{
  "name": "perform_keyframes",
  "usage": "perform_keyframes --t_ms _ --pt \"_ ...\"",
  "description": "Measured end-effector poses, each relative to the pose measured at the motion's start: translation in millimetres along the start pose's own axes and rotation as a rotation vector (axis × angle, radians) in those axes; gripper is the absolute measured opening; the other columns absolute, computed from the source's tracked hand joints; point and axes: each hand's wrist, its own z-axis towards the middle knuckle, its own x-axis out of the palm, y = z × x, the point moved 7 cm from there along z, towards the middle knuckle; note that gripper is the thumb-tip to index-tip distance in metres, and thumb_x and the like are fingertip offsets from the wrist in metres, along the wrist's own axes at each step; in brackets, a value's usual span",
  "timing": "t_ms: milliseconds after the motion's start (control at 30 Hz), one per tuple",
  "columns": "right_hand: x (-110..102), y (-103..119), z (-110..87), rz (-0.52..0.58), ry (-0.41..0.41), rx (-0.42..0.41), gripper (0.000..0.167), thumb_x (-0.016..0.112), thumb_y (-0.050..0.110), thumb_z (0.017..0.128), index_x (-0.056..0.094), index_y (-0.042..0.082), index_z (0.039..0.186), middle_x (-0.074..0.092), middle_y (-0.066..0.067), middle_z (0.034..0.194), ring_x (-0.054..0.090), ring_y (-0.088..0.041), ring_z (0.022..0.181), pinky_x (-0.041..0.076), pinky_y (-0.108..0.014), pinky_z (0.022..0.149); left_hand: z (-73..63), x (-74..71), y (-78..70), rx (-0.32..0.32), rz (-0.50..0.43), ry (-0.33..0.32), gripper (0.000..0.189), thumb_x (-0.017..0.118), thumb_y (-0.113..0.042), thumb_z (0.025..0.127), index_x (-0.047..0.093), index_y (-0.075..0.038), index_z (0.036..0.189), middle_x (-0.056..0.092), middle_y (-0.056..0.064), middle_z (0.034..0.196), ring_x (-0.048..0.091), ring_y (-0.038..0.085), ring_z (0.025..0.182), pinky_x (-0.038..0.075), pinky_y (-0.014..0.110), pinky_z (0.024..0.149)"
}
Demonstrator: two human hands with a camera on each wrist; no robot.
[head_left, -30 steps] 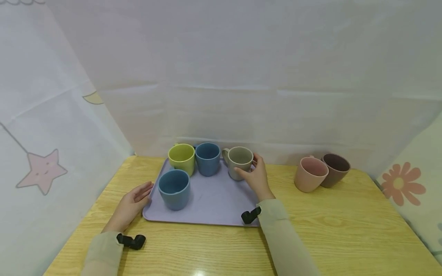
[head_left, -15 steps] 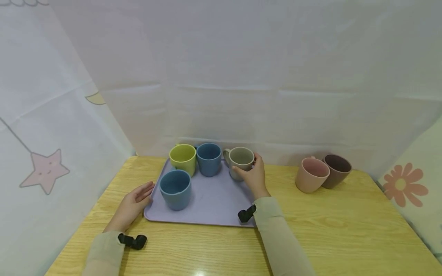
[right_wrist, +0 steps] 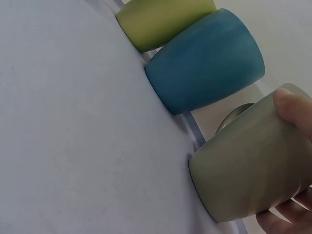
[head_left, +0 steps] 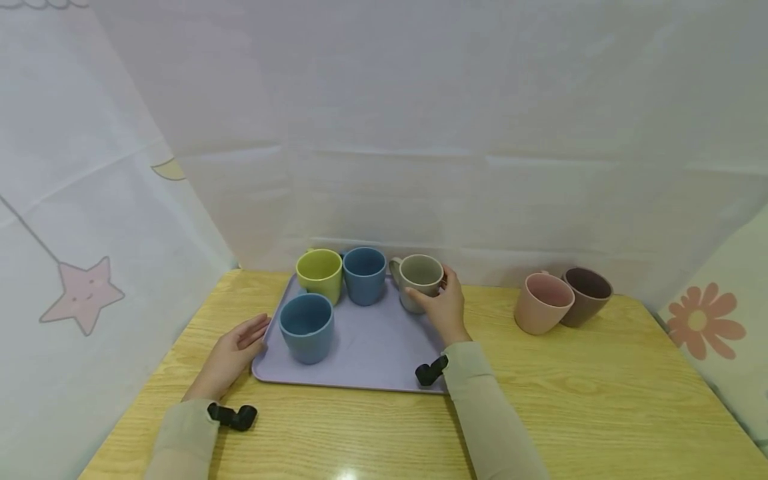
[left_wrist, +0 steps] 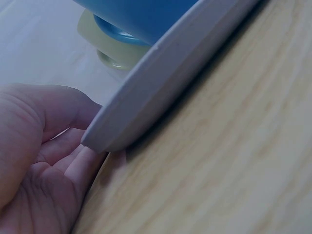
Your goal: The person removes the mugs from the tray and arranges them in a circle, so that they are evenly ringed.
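My right hand (head_left: 445, 310) grips a grey-beige mug (head_left: 413, 301), thumb on its near side and fingers round the right side. The mug stands upright at the back right of a lilac tray (head_left: 372, 363), its handle pointing left; its base shows right at the tray in the right wrist view. My left hand (head_left: 231, 353) lies at the tray's left edge with fingers fairly straight, thumb and fingertips touching the rim in the left wrist view. Also on the tray are a yellow-green mug (head_left: 321, 280), a blue mug (head_left: 365, 283) beside it, and another blue mug (head_left: 307, 333) at the front left.
A pink mug (head_left: 537, 313) and a dark brown mug (head_left: 583, 307) stand close together on the wooden table (head_left: 576, 400), right of the tray. A white cloth (head_left: 384, 133) hangs behind the table, and printed cloth closes off both sides.
Both hands keep their places, the right on the grey-beige mug and the left at the tray edge. The whole head view shifts slightly; the mugs stay where they were on the tray.
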Motion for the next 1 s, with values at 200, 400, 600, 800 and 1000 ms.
perform_keyframes --t_ms 200,400,600,800,1000 --pt "-6 -2 -3.7 0.024 -0.018 0.035 0.091 0.095 0.028 0.071 0.048 0.007 0.146 0.056 -0.013 0.14 0.053 -0.033 0.128 0.047 -0.049 0.106 0.3 0.6 0.2 0.0 0.007 0.0 0.061 0.057 -0.011 0.105 0.029 -0.001 0.159 0.035 0.02 0.16 0.035 0.036 0.146 0.04 0.004 0.095" --pt "-11 -3 -7.7 0.0 -0.005 0.032 0.09 0.095 0.029 0.071 0.05 0.007 0.145 0.058 -0.013 0.138 0.055 -0.032 0.125 0.049 -0.05 0.104 0.5 0.1 0.3 0.009 -0.002 -0.002 0.061 0.057 -0.01 0.105 0.029 -0.001 0.158 0.036 0.02 0.16 0.035 0.037 0.146 0.04 0.005 0.096" --pt "-20 -3 -16.1 -0.038 0.004 0.034 0.09 0.096 0.03 0.069 0.051 0.007 0.144 0.059 -0.013 0.135 0.057 -0.031 0.122 0.052 -0.048 0.101 1.0 0.0 2.3 0.019 -0.013 -0.001 0.061 0.057 -0.011 0.105 0.029 -0.001 0.159 0.036 0.02 0.16 0.035 0.037 0.146 0.04 0.005 0.096" --pt "-36 -2 -28.8 -0.017 0.017 0.018 0.087 0.096 0.032 0.07 0.053 0.007 0.142 0.059 -0.013 0.133 0.056 -0.032 0.12 0.051 -0.048 0.101 1.2 -0.1 3.4 0.014 -0.015 -0.002 0.061 0.056 -0.01 0.105 0.029 0.0 0.159 0.036 0.02 0.16 0.034 0.038 0.146 0.04 0.005 0.097" --pt "-55 5 -41.4 0.014 0.01 0.025 0.086 0.097 0.029 0.069 0.054 0.01 0.141 0.058 -0.009 0.13 0.053 -0.026 0.118 0.053 -0.043 0.1 1.4 -1.5 4.4 0.008 -0.008 -0.004 0.061 0.056 -0.01 0.105 0.029 -0.001 0.159 0.036 0.02 0.16 0.035 0.037 0.146 0.04 0.005 0.096"
